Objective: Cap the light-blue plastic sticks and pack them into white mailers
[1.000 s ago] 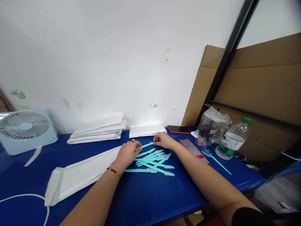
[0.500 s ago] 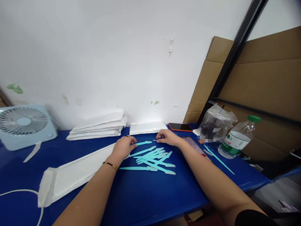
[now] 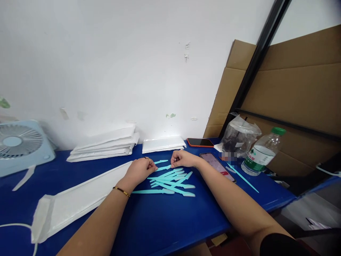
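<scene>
A blue tabletop [image 3: 173, 227] meets a marked white wall [image 3: 119, 64], with cardboard [image 3: 298, 89] at the right. The left hand [image 3: 139, 171] pinches one turquoise stick [image 3: 163, 168] while the right hand [image 3: 183, 159] grips its right end; it sits just behind a pile of similar sticks [image 3: 173, 184], long axis running left to right, right end angled slightly away. Two phones [image 3: 200, 142], one bottle [image 3: 262, 153], one fan [image 3: 25, 142]; the pile overlaps too much to count

open bench [image 3: 170, 220] between the turquoise sticks [image 3: 172, 183] and the near edge, long white envelope [image 3: 85, 199] barring the left, phone [image 3: 218, 166] and bottle [image 3: 259, 156] crowding the right, stacked white packets [image 3: 102, 145] and wall [image 3: 119, 71] closing the back
</scene>
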Available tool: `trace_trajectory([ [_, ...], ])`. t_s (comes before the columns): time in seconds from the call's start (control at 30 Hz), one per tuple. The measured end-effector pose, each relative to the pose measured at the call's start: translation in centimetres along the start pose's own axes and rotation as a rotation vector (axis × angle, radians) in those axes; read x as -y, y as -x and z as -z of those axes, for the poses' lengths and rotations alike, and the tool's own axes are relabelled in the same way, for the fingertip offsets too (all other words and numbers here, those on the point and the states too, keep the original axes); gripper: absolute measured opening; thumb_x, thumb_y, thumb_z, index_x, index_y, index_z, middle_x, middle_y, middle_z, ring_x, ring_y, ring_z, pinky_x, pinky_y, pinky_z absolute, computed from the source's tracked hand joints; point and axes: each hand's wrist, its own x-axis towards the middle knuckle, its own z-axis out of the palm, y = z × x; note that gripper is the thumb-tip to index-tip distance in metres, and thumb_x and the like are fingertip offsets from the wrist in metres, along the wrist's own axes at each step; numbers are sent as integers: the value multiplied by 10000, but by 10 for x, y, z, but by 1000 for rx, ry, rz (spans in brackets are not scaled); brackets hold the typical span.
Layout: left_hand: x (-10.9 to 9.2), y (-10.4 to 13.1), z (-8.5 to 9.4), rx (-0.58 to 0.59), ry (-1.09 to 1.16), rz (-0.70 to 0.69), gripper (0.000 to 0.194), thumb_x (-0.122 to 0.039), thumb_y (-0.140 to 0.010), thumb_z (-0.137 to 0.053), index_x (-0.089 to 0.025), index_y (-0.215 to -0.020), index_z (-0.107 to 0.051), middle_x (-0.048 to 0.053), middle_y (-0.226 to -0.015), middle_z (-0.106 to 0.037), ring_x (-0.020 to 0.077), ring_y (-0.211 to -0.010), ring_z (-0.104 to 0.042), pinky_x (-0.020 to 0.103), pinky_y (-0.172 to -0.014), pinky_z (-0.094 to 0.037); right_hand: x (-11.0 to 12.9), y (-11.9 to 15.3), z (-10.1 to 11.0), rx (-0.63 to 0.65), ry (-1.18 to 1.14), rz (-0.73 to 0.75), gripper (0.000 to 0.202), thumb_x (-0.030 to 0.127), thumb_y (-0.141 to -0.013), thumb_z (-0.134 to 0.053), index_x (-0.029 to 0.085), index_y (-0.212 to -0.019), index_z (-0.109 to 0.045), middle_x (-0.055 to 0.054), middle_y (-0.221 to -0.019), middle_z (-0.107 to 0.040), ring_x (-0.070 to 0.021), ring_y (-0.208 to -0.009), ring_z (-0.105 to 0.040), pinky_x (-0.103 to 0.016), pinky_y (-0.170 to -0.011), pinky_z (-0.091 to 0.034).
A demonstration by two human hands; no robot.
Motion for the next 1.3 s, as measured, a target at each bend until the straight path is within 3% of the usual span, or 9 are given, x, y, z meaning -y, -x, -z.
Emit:
trace_trajectory([
  [0.27, 3, 1, 9, -58, -107, 22, 200, -422, -731, -540, -255, -773, -642, -10, -817, -648, 165, -763, -580, 251, -633, -363, -18, 10, 17, -127, -58, -108, 325, 404, -602, -713, 109, -736, -686, -39, -674, -631, -120, -623, -539, -214, -572, -385],
  [0.37, -3, 3, 11, -92, -95, 10, 228, -438, -716, -554, -258, -828, -638, -2, -856, -643, 174, -808, -577, 252, -644, -367, -14, 18, 24, -77, -5, -66, 338, 424, -613, -703, 126, -772, -700, -27, -687, -633, -115, -628, -531, -210, -575, -382],
  [0.5, -16, 6, 6, 19, 6, -73, 259, -470, -724, -532, -239, -740, -649, -3, -804, -649, 158, -729, -578, 242, -614, -378, -3, 23, 21, 78, 119, -26, 281, 394, -623, -696, 139, -740, -713, -2, -622, -605, -98, -568, -496, -200, -524, -348],
  [0.67, -18, 6, -1, 128, 69, -48, 241, -422, -731, -526, -212, -663, -624, 0, -749, -666, 141, -630, -573, 232, -546, -362, 0, 20, 14, 98, 171, -13, 238, 348, -670, -658, 130, -757, -700, -3, -634, -586, -97, -569, -481, -193, -507, -340],
  [0.77, -10, 4, 2, 80, 3, 0, 228, -392, -743, -520, -210, -635, -604, -3, -743, -671, 142, -644, -577, 235, -557, -353, -5, 20, 18, 65, 164, -28, 228, 342, -690, -642, 127, -746, -692, -13, -660, -589, -107, -599, -499, -200, -539, -360],
  [0.9, -2, 3, 11, -32, -112, 74, 196, -395, -729, -543, -223, -692, -627, -2, -748, -662, 157, -709, -581, 244, -600, -352, -3, 26, 28, -109, 157, -61, 232, 347, -674, -662, 134, -761, -692, -37, -778, -602, -129, -695, -526, -213, -609, -388],
  [1.0, -7, 4, 12, -59, -77, 63, 209, -413, -721, -544, -230, -747, -641, 2, -787, -659, 159, -737, -582, 243, -612, -360, 7, 30, 28, -63, 158, -29, 224, 343, -663, -676, 145, -765, -701, -33, -786, -601, -129, -707, -525, -208, -609, -387],
  [1.13, -21, 6, 7, 65, 27, -22, 265, -469, -711, -542, -227, -715, -652, -3, -737, -659, 150, -671, -581, 240, -563, -360, 16, 28, 19, 101, 208, 15, 180, 290, -645, -688, 153, -758, -717, -21, -710, -597, -115, -646, -503, -195, -551, -364],
  [1.3, -30, 8, 2, 175, 79, -49, 258, -468, -690, -560, -232, -675, -660, -3, -692, -658, 142, -608, -570, 234, -519, -347, 21, 24, 10, 111, 208, 36, 156, 258, -695, -637, 150, -781, -710, -25, -716, -597, -108, -635, -498, -196, -548, -369],
])
